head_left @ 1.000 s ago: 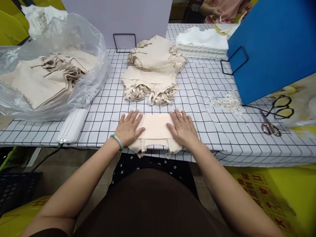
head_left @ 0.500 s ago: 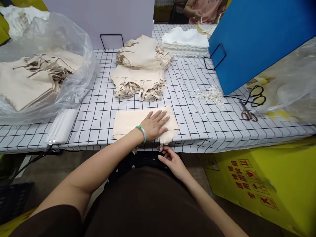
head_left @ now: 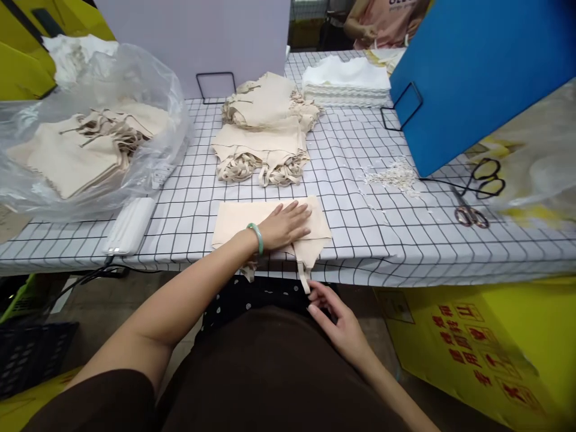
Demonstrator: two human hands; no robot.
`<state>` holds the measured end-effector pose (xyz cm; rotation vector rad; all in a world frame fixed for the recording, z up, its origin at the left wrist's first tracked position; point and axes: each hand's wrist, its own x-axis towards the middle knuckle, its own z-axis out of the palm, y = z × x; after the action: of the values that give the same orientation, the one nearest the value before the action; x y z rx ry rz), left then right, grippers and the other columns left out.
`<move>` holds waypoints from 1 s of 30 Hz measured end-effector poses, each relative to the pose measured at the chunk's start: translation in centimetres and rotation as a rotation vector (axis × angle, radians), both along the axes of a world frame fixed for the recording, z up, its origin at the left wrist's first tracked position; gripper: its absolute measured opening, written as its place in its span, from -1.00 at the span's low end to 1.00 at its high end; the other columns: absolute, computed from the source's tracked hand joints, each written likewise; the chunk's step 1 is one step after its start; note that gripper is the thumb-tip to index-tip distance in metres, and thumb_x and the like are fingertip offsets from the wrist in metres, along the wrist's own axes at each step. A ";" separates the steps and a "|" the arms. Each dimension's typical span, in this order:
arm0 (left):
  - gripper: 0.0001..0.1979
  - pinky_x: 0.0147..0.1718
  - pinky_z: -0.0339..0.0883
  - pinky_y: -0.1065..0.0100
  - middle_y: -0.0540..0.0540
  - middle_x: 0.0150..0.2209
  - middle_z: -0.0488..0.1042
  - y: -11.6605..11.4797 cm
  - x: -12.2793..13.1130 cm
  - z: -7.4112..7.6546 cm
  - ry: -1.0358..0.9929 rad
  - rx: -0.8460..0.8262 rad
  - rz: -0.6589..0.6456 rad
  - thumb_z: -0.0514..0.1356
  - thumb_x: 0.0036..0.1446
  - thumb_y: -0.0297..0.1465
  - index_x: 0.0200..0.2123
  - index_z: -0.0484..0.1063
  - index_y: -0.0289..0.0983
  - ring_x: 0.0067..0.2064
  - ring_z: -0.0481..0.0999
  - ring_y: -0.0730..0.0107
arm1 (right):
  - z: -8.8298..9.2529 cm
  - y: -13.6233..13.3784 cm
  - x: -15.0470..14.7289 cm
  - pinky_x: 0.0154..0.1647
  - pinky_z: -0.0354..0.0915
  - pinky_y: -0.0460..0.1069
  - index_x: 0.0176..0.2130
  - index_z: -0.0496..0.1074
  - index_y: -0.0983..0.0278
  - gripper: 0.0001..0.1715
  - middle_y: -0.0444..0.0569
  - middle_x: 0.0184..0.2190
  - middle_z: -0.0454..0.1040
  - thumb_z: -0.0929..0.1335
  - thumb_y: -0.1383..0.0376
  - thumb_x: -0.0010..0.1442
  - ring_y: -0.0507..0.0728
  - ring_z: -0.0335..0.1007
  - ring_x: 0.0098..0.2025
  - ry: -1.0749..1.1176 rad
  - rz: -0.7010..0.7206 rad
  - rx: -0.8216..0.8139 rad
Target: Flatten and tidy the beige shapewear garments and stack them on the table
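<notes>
On the near edge of the table lies a flat piece of beige cloth (head_left: 238, 217) with narrow straps hanging over the edge. My left hand (head_left: 284, 228), with a green bangle at its wrist, rests palm down on the cloth with fingers stretched out. Just below the edge, my right hand (head_left: 339, 327) has its fingers curled at the lower end of the right strap (head_left: 303, 278), which hangs out straight. The fingertips seem to pinch that end, partly hidden. Another strap (head_left: 248, 271) dangles further left, beneath my left forearm.
Beyond the cloth lie stacked beige pieces (head_left: 261, 137) and white cloths (head_left: 346, 78). A clear bag (head_left: 173, 120) of beige pieces and a white power strip (head_left: 130, 225) are left. Scissors (head_left: 470, 216), white scraps (head_left: 398, 175) and a blue panel (head_left: 477, 78) are right. A person (head_left: 387, 21) is beyond.
My right hand has moved down and right, and the right strap now hangs longer and straighter. My left hand stays flat on the cloth. The view has shifted slightly.
</notes>
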<state>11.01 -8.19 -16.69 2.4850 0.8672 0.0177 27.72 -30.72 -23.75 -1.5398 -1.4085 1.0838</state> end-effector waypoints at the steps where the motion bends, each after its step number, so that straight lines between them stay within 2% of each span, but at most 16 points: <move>1: -0.43 0.42 -0.23 -0.01 -0.08 0.48 -0.10 0.5 -1.2 0.8 -0.087 -0.013 0.037 -0.13 0.42 -0.14 0.42 0.01 -0.16 0.50 -0.22 0.20 | 0.2 0.2 0.0 -0.19 0.43 0.03 0.14 0.38 0.16 -0.54 -0.03 -0.23 0.46 0.32 0.09 0.30 0.12 0.45 -0.25 -0.024 -0.091 0.027; 3: -0.46 0.41 -0.17 0.04 -0.04 0.47 -0.06 1.2 -4.3 2.1 -0.251 0.042 0.166 -0.17 0.44 -0.16 0.41 0.04 -0.13 0.49 -0.19 0.28 | 1.3 1.3 0.0 -0.21 0.42 0.04 0.12 0.39 0.15 -0.60 -0.04 -0.27 0.45 0.30 0.13 0.33 0.12 0.44 -0.28 -0.157 -0.250 0.146; 4: -0.47 0.42 -0.18 0.04 -0.05 0.47 -0.03 1.4 -5.9 2.4 -0.295 0.095 0.241 -0.17 0.44 -0.17 0.40 0.07 -0.13 0.49 -0.17 0.29 | 2.1 2.3 0.1 -0.15 0.42 0.07 0.09 0.40 0.14 -0.64 -0.02 -0.25 0.46 0.30 0.15 0.34 0.14 0.45 -0.24 -0.247 -0.278 0.245; 6: -0.47 0.42 -0.21 0.01 -0.09 0.45 0.05 1.1 -8.8 2.1 -0.264 0.175 0.342 -0.16 0.44 -0.20 0.39 0.11 -0.17 0.48 -0.12 0.27 | 3.6 5.6 -0.2 0.07 0.36 0.17 0.11 0.41 0.14 -0.63 0.06 -0.10 0.49 0.28 0.17 0.35 0.22 0.44 -0.01 -0.422 -0.187 0.455; 8: -0.46 0.41 -0.24 -0.05 -0.17 0.43 0.07 0.2 -10.6 0.9 -0.119 0.207 0.379 -0.12 0.42 -0.20 0.38 0.12 -0.24 0.48 -0.10 0.18 | 4.4 9.8 -0.8 0.29 0.18 0.27 0.23 0.34 0.16 -0.52 0.13 0.18 0.40 0.24 0.14 0.38 0.30 0.24 0.28 -0.565 0.019 0.579; 10: -0.40 0.41 -0.25 -0.10 -0.23 0.45 0.01 -1.2 -11.3 -0.5 0.047 0.215 0.388 -0.07 0.39 -0.16 0.39 0.10 -0.30 0.48 -0.13 0.07 | 4.3 13.8 -1.6 0.40 -0.02 0.34 0.35 0.21 0.18 -0.39 0.11 0.38 0.17 0.19 0.07 0.40 0.33 -0.05 0.45 -0.701 0.183 0.560; 11: -0.35 0.41 -0.23 -0.10 -0.25 0.45 -0.03 -1.8 -11.5 -1.1 0.107 0.212 0.395 -0.04 0.37 -0.11 0.40 0.07 -0.31 0.48 -0.15 0.03 | 4.0 15.3 -1.8 0.42 -0.08 0.36 0.38 0.15 0.19 -0.35 0.09 0.42 0.10 0.17 0.04 0.40 0.34 -0.13 0.47 -0.762 0.236 0.517; 14: -0.29 0.40 -0.17 -0.12 -0.23 0.46 -0.09 -2.6 -11.6 -1.9 0.171 0.191 0.408 -0.04 0.35 -0.02 0.42 0.03 -0.27 0.48 -0.15 0.00 | 2.3 17.8 -1.8 0.40 -0.03 0.38 0.40 0.12 0.19 -0.28 0.09 0.42 0.09 0.16 -0.03 0.39 0.35 -0.06 0.45 -0.886 0.315 0.384; 16: -0.30 0.39 -0.13 -0.16 -0.24 0.45 -0.03 -1.7 -11.6 -1.9 0.134 0.185 0.416 -0.05 0.35 0.01 0.41 0.06 -0.24 0.47 -0.09 -0.01 | 1.3 18.5 -1.4 0.38 0.03 0.39 0.40 0.13 0.17 -0.26 0.09 0.40 0.13 0.18 -0.06 0.37 0.35 -0.01 0.44 -0.900 0.334 0.402; 18: -0.33 0.38 -0.06 -0.16 -0.23 0.43 0.04 0.7 -11.6 -1.7 0.048 0.219 0.467 -0.05 0.36 -0.02 0.39 0.11 -0.24 0.46 -0.03 0.01 | 1.3 19.6 -1.2 0.35 0.09 0.37 0.37 0.16 0.14 -0.31 0.08 0.35 0.24 0.20 -0.03 0.37 0.33 0.09 0.40 -0.850 0.298 0.505; 20: -0.39 0.36 0.02 -0.12 -0.23 0.41 0.11 4.5 -11.3 -1.3 -0.062 0.279 0.561 -0.02 0.36 -0.10 0.36 0.18 -0.27 0.45 0.03 0.01 | 2.4 22.2 -1.2 0.28 0.21 0.28 0.29 0.27 0.17 -0.42 0.10 0.23 0.40 0.20 0.04 0.39 0.28 0.27 0.30 -0.749 0.221 0.591; 23: -0.52 0.35 0.12 -0.01 -0.25 0.34 0.27 12.0 -10.8 -0.4 -0.211 0.367 0.721 0.04 0.33 -0.26 0.25 0.34 -0.31 0.39 0.20 0.06 | 5.3 29.5 -1.4 0.01 0.39 0.07 0.03 0.45 0.24 -0.62 0.07 -0.06 0.56 0.23 0.14 0.35 0.18 0.49 -0.01 -0.642 0.022 0.514; 25: -0.56 0.34 0.14 0.04 -0.26 0.28 0.36 17.1 -10.7 0.0 -0.258 0.398 0.850 0.08 0.28 -0.36 0.18 0.40 -0.32 0.34 0.28 0.09 | 6.7 35.5 -1.2 -0.23 0.39 0.00 -0.15 0.48 0.25 -0.73 0.00 -0.25 0.57 0.26 0.19 0.29 0.13 0.50 -0.24 -0.676 -0.148 0.384; 27: -0.57 0.33 0.15 0.03 -0.35 0.24 0.39 21.2 -11.0 0.0 -0.250 0.388 0.944 0.09 0.23 -0.43 0.15 0.42 -0.40 0.32 0.31 0.02 | 6.9 40.7 -0.9 -0.34 0.31 -0.01 -0.22 0.47 0.29 -0.75 -0.01 -0.36 0.53 0.25 0.23 0.25 0.13 0.45 -0.34 -0.717 -0.247 0.344; 28: -0.57 0.32 0.17 0.01 -0.41 0.22 0.40 22.7 -11.3 -0.1 -0.236 0.375 0.975 0.10 0.21 -0.45 0.14 0.42 -0.44 0.30 0.33 -0.02 | 6.6 42.7 -0.7 -0.37 0.27 -0.01 -0.24 0.47 0.29 -0.75 -0.02 -0.39 0.50 0.26 0.23 0.24 0.13 0.41 -0.36 -0.742 -0.282 0.337; 30: -0.57 0.28 0.21 0.00 -0.46 0.19 0.41 24.4 -12.0 -0.7 -0.213 0.352 1.000 0.12 0.18 -0.46 0.11 0.43 -0.48 0.27 0.37 -0.08 | 5.8 44.9 -0.7 -0.40 0.17 -0.02 -0.30 0.46 0.28 -0.77 -0.01 -0.40 0.48 0.27 0.22 0.24 0.12 0.35 -0.38 -0.797 -0.328 0.343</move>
<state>-1.00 16.25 -17.38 1.9989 2.0240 0.8071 27.05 14.14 -17.91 -1.9326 -1.6391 -0.0109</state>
